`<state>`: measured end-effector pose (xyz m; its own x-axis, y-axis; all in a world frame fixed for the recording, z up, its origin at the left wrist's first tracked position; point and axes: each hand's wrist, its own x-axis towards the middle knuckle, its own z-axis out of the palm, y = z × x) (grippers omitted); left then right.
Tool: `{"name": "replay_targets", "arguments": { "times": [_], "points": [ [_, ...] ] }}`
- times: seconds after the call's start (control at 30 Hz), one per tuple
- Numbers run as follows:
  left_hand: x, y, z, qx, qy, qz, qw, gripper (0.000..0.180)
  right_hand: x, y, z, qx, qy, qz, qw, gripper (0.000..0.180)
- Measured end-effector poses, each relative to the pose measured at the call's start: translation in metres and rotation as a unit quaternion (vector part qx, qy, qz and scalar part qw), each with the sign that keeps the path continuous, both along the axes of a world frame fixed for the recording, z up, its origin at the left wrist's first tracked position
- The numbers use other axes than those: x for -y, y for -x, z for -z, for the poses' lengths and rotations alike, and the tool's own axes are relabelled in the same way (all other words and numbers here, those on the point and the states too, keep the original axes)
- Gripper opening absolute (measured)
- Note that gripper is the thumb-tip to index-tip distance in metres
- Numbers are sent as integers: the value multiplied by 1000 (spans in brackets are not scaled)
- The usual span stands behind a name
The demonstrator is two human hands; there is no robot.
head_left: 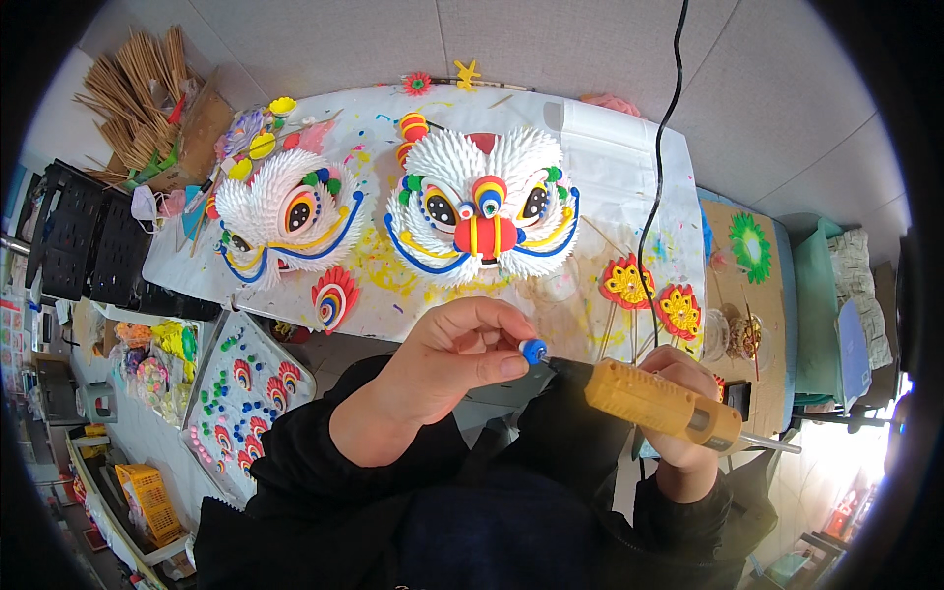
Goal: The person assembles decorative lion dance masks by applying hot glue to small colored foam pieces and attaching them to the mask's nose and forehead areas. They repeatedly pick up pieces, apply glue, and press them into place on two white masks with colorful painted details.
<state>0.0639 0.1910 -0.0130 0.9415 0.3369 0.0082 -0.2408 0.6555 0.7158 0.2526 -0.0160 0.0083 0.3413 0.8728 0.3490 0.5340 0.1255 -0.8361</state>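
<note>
Small blue rolled-paper bead (532, 351), held over the person's lap just in front of the paint-spattered white counter (610, 147), is pinched between thumb and forefinger of the left hand (452, 364), whose grip is closed snugly on it. It meets the dark nozzle of the yellow glue gun (654, 401), which the right hand (683, 433) wraps in a full fist. Keeping fingertips off the nozzle and squeezing lightly would seem wise, so that glue lands only on the bead; beyond stand two white paper lion masks (482, 211).

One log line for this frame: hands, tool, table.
left hand: pinches blue coil at glue gun tip | right hand: grips gun | table: two white masks
</note>
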Motion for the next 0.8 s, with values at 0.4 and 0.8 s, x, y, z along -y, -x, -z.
{"name": "replay_targets", "arguments": {
  "times": [0.4, 0.8],
  "points": [
    [0, -2, 1, 29, 9, 8, 1000, 29, 0, -2, 1, 3, 4, 4, 1000, 21],
    [-20, 6, 2, 6, -72, -180, 981, 27, -8, -70, 9, -304, -51, 138, 941, 32]
  ]
}}
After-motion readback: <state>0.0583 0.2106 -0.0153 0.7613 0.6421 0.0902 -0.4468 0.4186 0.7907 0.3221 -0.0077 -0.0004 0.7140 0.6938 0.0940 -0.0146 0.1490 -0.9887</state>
